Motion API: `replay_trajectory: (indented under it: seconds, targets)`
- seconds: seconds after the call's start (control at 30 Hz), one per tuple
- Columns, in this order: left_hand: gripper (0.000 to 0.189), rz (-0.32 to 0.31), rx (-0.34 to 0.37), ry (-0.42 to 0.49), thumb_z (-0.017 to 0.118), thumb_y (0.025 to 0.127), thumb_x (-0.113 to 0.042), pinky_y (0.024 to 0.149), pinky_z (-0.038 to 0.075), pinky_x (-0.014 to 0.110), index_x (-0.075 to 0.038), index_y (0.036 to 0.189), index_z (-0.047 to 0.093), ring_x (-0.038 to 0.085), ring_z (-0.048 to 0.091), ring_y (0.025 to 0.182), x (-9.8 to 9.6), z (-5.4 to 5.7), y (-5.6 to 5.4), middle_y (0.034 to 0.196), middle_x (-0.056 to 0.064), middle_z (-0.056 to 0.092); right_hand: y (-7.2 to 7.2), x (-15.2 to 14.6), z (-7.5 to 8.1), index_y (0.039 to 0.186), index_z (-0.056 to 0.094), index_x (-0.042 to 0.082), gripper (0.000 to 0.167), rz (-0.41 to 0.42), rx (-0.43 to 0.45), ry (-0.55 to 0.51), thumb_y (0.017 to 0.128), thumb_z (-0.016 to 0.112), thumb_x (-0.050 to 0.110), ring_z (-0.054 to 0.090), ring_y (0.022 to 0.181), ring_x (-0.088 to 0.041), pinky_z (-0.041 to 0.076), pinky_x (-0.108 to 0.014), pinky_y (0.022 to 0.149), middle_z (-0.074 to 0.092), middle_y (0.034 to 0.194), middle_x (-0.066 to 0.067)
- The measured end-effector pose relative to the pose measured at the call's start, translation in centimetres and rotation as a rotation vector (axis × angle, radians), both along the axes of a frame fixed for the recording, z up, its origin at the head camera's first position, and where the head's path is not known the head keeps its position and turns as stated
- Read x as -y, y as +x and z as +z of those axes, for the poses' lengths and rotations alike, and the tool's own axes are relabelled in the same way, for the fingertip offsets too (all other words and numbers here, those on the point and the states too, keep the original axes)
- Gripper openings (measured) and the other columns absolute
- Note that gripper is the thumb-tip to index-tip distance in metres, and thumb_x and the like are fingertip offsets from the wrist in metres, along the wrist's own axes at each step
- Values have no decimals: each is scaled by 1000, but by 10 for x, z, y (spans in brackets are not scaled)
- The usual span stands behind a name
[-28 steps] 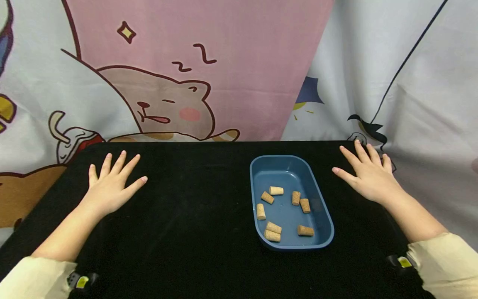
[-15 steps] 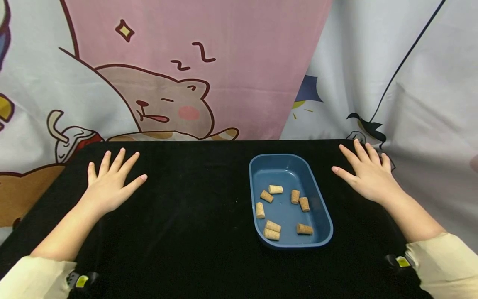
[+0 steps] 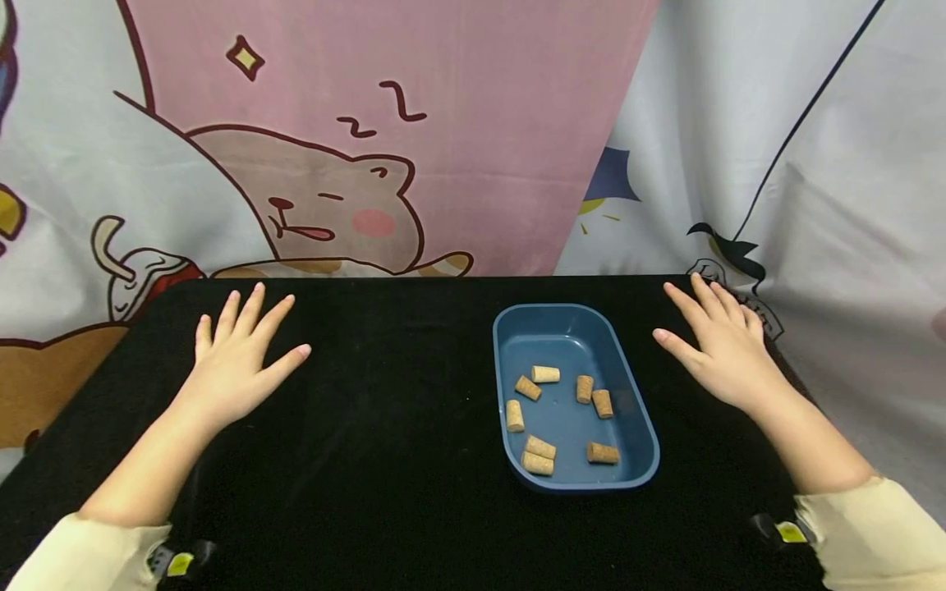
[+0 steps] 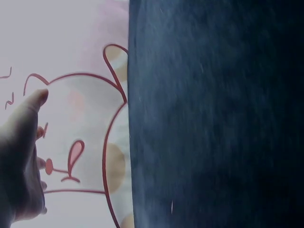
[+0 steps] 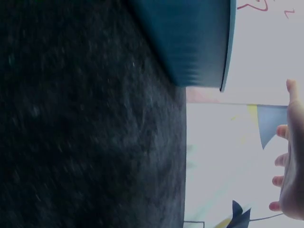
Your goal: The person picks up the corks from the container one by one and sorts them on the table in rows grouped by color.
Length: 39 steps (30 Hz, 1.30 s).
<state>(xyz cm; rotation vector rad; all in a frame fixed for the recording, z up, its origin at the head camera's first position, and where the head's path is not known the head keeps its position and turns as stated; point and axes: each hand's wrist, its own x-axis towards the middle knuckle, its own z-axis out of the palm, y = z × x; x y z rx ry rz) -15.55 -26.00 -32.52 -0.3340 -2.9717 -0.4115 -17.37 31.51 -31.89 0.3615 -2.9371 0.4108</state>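
grip: left hand [image 3: 235, 371] and right hand [image 3: 727, 355] splayed, holding nothing. i see both slightly nearer the blue tray [image 3: 569, 353] than a moment ago, one either side; eight corks [image 3: 545, 374] lie inside it, unmoved.

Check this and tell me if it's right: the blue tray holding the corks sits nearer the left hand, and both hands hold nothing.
One correction: the blue tray sits nearer the right hand, not the left hand, as the head view shows. It does hold the corks, and both hands hold nothing.
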Motion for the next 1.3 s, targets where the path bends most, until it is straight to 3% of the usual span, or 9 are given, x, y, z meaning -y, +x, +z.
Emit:
replay_trajectory:
  seconds: [0.27, 0.47, 0.73, 0.87, 1.13, 1.23, 1.3]
  targets:
    - [72, -85, -44, 121, 46, 96, -52, 106, -5, 64, -17, 153, 20, 37, -6, 143, -35, 0, 4, 159, 16, 1, 11, 12, -8, 153, 22, 15, 61, 60, -50, -209, 100, 45, 35, 7, 139, -48, -3, -70, 102, 10, 157, -20]
    - [66, -170, -97, 251, 50, 97, -43, 108, 2, 62, -16, 152, 25, 34, 2, 143, -61, -2, 8, 158, 13, 10, 17, 18, -19, 152, 26, 15, 54, 136, -23, -372, 102, 43, 25, 12, 137, -49, 4, -72, 101, 16, 155, -20]
    - [62, -254, -73, 421, 56, 96, -38, 105, 18, 63, -21, 150, 31, 31, 14, 142, -98, -5, 12, 157, 5, 18, 24, 26, -39, 151, 30, 16, 49, 147, 16, -492, 103, 41, 23, 21, 136, -47, 17, -71, 98, 23, 153, -19]
    - [60, -289, -72, 476, 58, 95, -36, 105, 25, 58, -23, 149, 33, 25, 20, 140, -114, -8, 14, 155, 1, 24, 26, 29, -47, 150, 31, 13, 48, 140, 55, -535, 104, 40, 22, 26, 133, -48, 23, -70, 97, 26, 151, -21]
    - [58, -366, -51, 590, 61, 94, -33, 106, 27, 53, -21, 146, 38, 21, 27, 138, -140, -15, 12, 150, 2, 33, 27, 31, -60, 150, 27, 8, 48, 132, 184, -615, 105, 34, 23, 33, 127, -49, 33, -67, 92, 31, 145, -28]
    - [57, -396, -30, 620, 60, 94, -33, 106, 28, 52, -21, 146, 39, 20, 29, 137, -150, -17, 9, 150, 2, 35, 27, 31, -65, 149, 28, 6, 47, 161, 194, -641, 105, 34, 22, 36, 128, -44, 39, -43, 99, 35, 144, -26]
    - [56, -413, -14, 642, 60, 95, -33, 106, 29, 51, -21, 146, 39, 19, 30, 137, -156, -17, 7, 149, 2, 36, 28, 31, -69, 149, 29, 5, 46, 180, 188, -657, 105, 33, 20, 41, 126, -34, 42, -27, 94, 37, 143, -25]
